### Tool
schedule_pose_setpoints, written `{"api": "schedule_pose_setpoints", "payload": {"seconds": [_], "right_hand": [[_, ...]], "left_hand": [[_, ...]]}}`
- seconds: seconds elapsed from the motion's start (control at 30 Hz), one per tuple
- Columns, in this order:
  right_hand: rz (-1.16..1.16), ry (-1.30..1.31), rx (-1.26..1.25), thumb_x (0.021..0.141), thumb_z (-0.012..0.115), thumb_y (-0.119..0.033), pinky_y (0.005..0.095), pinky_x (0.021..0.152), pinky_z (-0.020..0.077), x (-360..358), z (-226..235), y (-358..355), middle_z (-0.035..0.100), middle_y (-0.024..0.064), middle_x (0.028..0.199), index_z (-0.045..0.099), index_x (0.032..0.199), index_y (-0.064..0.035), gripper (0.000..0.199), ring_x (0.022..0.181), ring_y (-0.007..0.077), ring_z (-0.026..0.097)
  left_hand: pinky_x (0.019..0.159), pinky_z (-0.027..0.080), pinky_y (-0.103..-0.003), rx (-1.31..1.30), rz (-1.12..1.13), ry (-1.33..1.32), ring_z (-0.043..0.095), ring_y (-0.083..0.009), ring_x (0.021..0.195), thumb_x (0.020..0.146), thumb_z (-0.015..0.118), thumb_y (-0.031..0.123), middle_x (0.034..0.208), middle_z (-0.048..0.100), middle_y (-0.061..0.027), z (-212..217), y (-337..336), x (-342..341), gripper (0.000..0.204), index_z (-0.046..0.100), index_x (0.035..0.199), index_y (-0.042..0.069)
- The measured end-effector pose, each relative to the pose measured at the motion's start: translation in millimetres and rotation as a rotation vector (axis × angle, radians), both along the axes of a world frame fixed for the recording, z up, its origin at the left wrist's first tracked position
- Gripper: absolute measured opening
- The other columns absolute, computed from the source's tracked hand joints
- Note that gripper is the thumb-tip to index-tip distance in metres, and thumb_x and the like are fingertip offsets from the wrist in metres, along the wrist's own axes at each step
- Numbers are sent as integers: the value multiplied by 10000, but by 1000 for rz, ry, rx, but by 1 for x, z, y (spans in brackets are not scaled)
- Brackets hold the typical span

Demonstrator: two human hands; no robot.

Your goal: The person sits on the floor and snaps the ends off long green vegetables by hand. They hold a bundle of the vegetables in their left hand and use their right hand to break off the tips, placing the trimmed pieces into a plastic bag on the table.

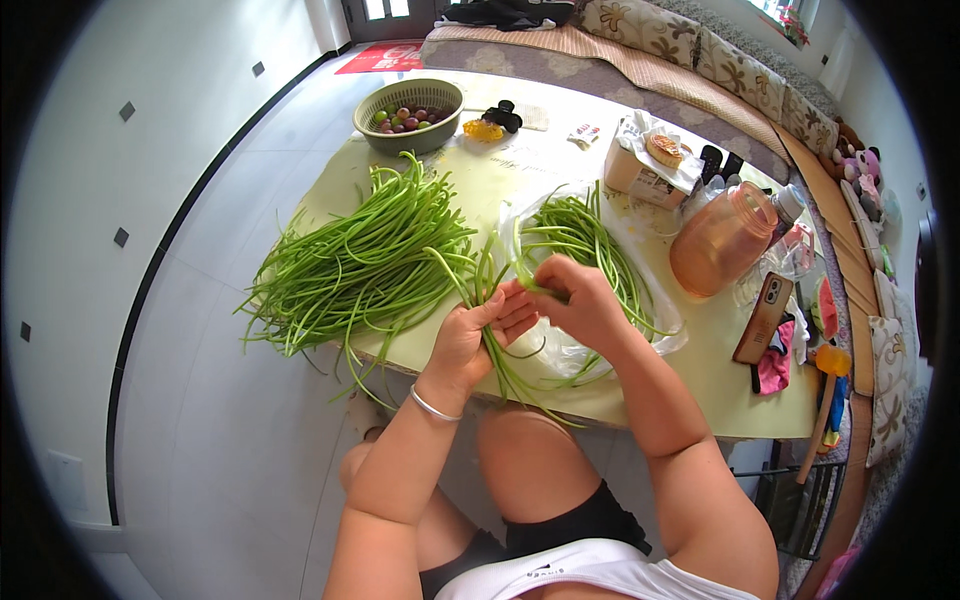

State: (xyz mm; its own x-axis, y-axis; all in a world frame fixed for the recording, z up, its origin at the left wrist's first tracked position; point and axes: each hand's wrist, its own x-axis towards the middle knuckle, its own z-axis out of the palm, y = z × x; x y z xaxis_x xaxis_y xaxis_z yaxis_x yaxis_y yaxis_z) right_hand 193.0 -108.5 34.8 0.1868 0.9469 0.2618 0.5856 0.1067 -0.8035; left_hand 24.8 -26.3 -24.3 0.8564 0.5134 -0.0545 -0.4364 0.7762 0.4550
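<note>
A large heap of long, thin green vegetable stems (360, 255) lies on the table to the left. My left hand (468, 340), with a pale bangle at its wrist, is closed around a small bunch of these stems (510, 375), whose ends hang over the table's near edge. Close beside it, the fingertips of my right hand (582, 300) are pinched on a stem piece at the bunch; its far end is hidden by the fingers. Just beyond my right hand, a clear plastic bag (665, 310) lies spread with more stems (590, 225) on it.
A green colander (405, 135) of grapes stands at the back left, near a black hair claw (505, 115). Toward the right are a tissue box (645, 175), a pinkish jug (715, 245), a phone (763, 318) and an orange-headed mallet (825, 390). A long sofa (600, 85) runs behind the table.
</note>
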Motion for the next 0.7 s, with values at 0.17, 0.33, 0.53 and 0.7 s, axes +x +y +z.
{"api": "schedule_pose_setpoints", "payload": {"seconds": [0.17, 0.33, 0.53, 0.7], "right_hand": [[225, -214, -78, 819, 714, -249, 417, 597, 469, -15, 4, -1, 612, 149, 727, 535, 892, -49, 279, 676, 350, 609], [264, -191, -102, 854, 682, -191, 366, 557, 463, -17, 4, -1, 593, 106, 701, 533, 866, -31, 219, 601, 259, 591], [250, 105, -279, 911, 602, -163, 353, 565, 496, -22, 12, -2, 627, 116, 712, 568, 911, -17, 151, 591, 221, 629], [189, 231, -307, 924, 598, -209, 345, 553, 490, -24, 13, -5, 624, 103, 680, 643, 969, -51, 171, 580, 212, 610]], "left_hand": [[1019, 439, -423, -86, 89, -33, 547, -285, 1191, 974, 510, 167, 1288, 567, -192, 7, -4, 3, 462, 403, 1387, -10], [956, 494, -408, -9, 121, -140, 540, -298, 1208, 955, 516, 110, 1283, 568, -204, -2, 2, -1, 491, 369, 1413, 13], [943, 502, -386, -25, 167, -216, 484, -315, 1277, 930, 549, 73, 1311, 552, -203, 6, -2, -3, 491, 396, 1393, 11], [944, 491, -395, 23, 146, -224, 533, -291, 1162, 949, 550, 123, 1101, 617, -137, 18, -4, -1, 426, 448, 1343, -1]]}}
